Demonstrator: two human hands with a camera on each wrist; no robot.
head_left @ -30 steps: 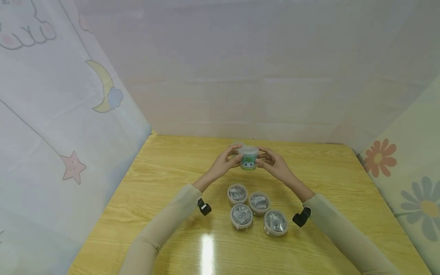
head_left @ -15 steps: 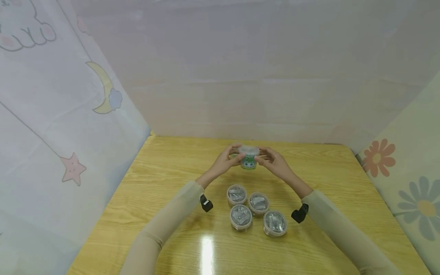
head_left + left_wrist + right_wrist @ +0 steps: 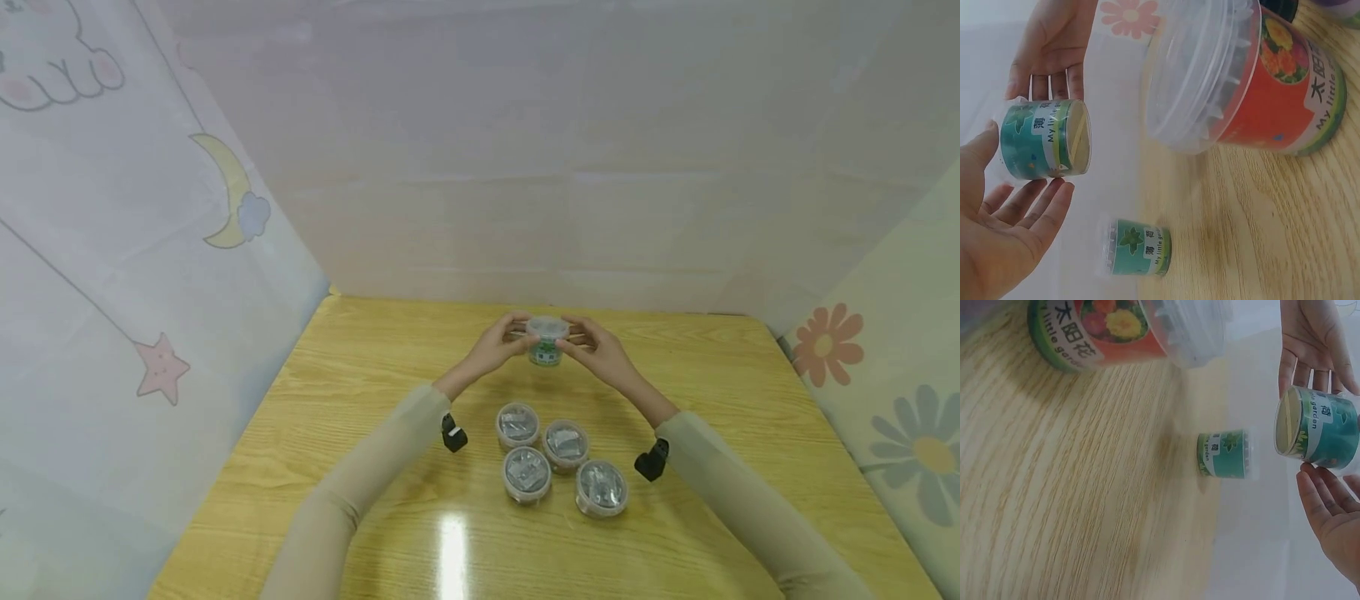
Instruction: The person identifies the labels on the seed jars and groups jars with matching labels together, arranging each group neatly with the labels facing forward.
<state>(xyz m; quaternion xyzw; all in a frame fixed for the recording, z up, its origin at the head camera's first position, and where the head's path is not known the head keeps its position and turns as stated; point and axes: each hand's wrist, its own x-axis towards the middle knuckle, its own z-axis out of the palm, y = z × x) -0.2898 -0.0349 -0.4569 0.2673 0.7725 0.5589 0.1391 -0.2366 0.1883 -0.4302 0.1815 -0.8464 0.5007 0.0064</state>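
Observation:
Both hands hold a clear plastic planting cup (image 3: pixel 546 354) with a green label and a pale lid, raised above the table's far part. My left hand (image 3: pixel 491 350) grips its left side, thumb in front and fingers behind. From the right, my right hand (image 3: pixel 606 360) grips it likewise. The left wrist view shows a mint leaf on the cup's label (image 3: pixel 1035 134) and its flat base facing down. Beyond the hands, a second green-labelled cup (image 3: pixel 1225 453) stands upright on the table; I cannot make it out in the head view.
Several lidded cups (image 3: pixel 527 473) with grey packets under their lids stand close together nearer me. One of them, an orange-labelled cup (image 3: pixel 1272 100), looms large in the left wrist view. Printed cloth walls (image 3: pixel 525 208) border the wooden table (image 3: pixel 360 367).
The held cup has shifted slightly to the right along with the left hand, and more of its lid top shows. Both hands keep their hold. The cups on the table stay put.

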